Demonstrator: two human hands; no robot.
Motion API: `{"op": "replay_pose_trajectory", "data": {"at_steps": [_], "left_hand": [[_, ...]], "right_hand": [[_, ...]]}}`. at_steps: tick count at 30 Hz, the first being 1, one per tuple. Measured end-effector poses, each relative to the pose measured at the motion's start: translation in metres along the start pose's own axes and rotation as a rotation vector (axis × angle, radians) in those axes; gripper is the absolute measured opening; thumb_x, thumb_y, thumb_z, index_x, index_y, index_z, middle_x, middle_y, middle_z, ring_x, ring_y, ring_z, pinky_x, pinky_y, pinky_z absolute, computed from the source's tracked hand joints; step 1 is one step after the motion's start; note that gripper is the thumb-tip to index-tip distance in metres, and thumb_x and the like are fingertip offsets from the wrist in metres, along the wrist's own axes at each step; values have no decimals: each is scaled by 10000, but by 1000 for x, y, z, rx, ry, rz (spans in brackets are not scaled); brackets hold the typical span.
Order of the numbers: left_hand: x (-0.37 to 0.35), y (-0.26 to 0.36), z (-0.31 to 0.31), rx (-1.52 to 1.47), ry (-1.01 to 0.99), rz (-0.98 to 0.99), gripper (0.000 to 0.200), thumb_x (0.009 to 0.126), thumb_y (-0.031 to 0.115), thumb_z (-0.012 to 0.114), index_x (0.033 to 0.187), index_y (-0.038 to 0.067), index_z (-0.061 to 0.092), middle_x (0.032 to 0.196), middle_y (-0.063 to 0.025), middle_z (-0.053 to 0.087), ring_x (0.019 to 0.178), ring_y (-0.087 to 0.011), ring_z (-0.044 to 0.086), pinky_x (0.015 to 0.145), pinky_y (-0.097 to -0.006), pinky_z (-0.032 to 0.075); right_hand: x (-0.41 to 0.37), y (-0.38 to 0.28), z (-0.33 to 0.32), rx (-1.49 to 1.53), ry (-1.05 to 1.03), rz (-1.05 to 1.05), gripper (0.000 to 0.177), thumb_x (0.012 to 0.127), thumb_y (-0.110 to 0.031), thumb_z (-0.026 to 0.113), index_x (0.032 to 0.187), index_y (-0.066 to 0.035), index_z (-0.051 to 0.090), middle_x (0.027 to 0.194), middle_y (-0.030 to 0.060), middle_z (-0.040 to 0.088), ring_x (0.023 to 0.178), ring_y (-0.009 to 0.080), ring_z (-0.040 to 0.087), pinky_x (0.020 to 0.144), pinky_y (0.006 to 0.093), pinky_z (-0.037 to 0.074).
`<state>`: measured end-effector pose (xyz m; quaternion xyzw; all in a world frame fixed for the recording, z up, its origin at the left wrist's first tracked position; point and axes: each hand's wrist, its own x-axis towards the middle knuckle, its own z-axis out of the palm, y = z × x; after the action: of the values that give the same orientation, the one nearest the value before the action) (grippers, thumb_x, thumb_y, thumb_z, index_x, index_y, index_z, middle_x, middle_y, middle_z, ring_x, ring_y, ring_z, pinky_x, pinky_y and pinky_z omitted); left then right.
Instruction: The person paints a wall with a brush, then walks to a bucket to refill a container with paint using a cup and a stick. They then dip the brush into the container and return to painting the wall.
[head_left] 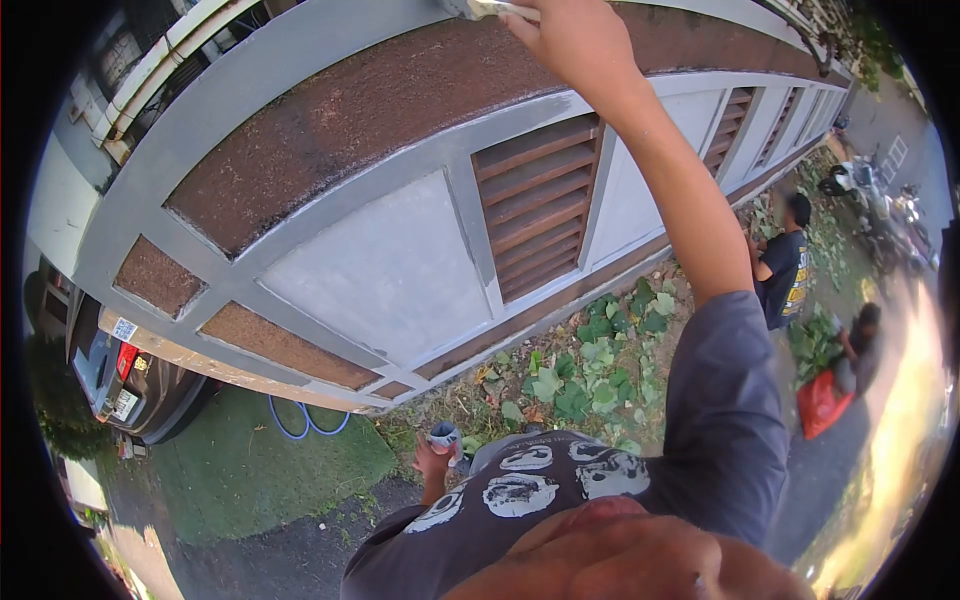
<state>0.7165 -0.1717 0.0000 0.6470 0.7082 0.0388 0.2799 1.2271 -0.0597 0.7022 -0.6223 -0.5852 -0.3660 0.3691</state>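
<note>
My right hand (580, 40) is raised at the top edge, its fingers closed on the pale handle of a paintbrush (487, 8). The brush is at the grey upper band (330, 35) of the wall; its tip is partly cut off by the frame. Low in front of my body, my left hand (432, 466) is wrapped round a small cup (443, 435) with grey on it. The wall has a brown textured strip (350, 110), grey-painted framing, pale panels (385, 270) and brown louvres (537, 205).
Leafy plants (590, 375) grow along the wall's foot. At the right are a person in a dark shirt (782, 270), another crouching by a red bag (825, 403), and motorcycles (885, 205). A parked car (150, 395) and blue hose (308, 432) are at the left.
</note>
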Motion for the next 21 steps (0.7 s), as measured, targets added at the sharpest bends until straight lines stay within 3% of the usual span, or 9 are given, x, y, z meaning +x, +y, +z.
{"op": "replay_pose_trajectory", "data": {"at_steps": [5,6,8,10,11,13,15,18,21], "left_hand": [[0,32,-25,18,48,61,1281,565,444,919,1569,19,246,1379,-214,555,1273,-406,505,1044,-560,379],[-1,35,-30,19,34,33,1276,565,440,918,1566,15,251,1379,-223,550,1270,-408,506,1046,-555,382],[6,26,-24,-7,72,61,1284,558,441,921,1567,15,250,1375,-224,550,1266,-407,507,1044,-556,381],[5,17,-22,-34,109,91,1293,550,442,924,1567,16,248,1371,-224,549,1263,-406,508,1043,-558,380],[2,15,-23,-23,146,94,1293,548,441,924,1568,19,250,1368,-217,553,1263,-405,508,1041,-561,380],[-7,12,-24,-21,188,96,1293,546,440,925,1568,23,252,1365,-210,556,1262,-403,508,1040,-564,380],[-15,6,-26,35,176,55,1283,554,446,923,1570,35,256,1355,-200,563,1263,-396,513,1029,-562,387],[-19,-8,-17,66,150,33,1314,531,496,919,1573,50,252,1339,-197,575,1243,-385,541,1006,-574,390],[-18,-8,-14,105,115,-25,1340,507,519,918,1573,53,253,1336,-195,578,1233,-382,552,1000,-582,387]], "right_hand": [[6,21,-25,262,-208,66,302,881,-340,696,985,-67,770,905,204,726,856,400,694,754,446,546],[14,48,-25,231,-233,127,309,875,-346,706,987,-66,772,915,206,726,876,395,698,758,434,546],[23,127,-12,48,-35,55,342,874,-364,703,981,-46,769,875,207,725,820,355,715,745,430,545],[21,201,-19,34,-104,321,385,883,-394,691,1016,-40,766,875,201,734,795,325,717,744,403,543],[18,274,-2,-303,-71,373,433,907,-502,619,1153,-170,748,1067,174,736,1033,374,689,882,470,545],[5,302,-18,-392,-35,568,424,906,-515,611,1145,-196,753,1072,164,737,1037,376,687,880,470,546],[1,312,-15,-472,3,591,418,907,-514,608,1149,-204,752,1069,157,739,1038,376,686,880,472,546],[-4,267,-8,-407,-8,585,393,911,-479,616,1154,-200,748,1062,149,738,1017,384,687,859,483,553],[-13,193,16,-283,39,356,327,915,-419,649,1100,-176,765,959,161,737,921,401,692,811,477,558]]}}
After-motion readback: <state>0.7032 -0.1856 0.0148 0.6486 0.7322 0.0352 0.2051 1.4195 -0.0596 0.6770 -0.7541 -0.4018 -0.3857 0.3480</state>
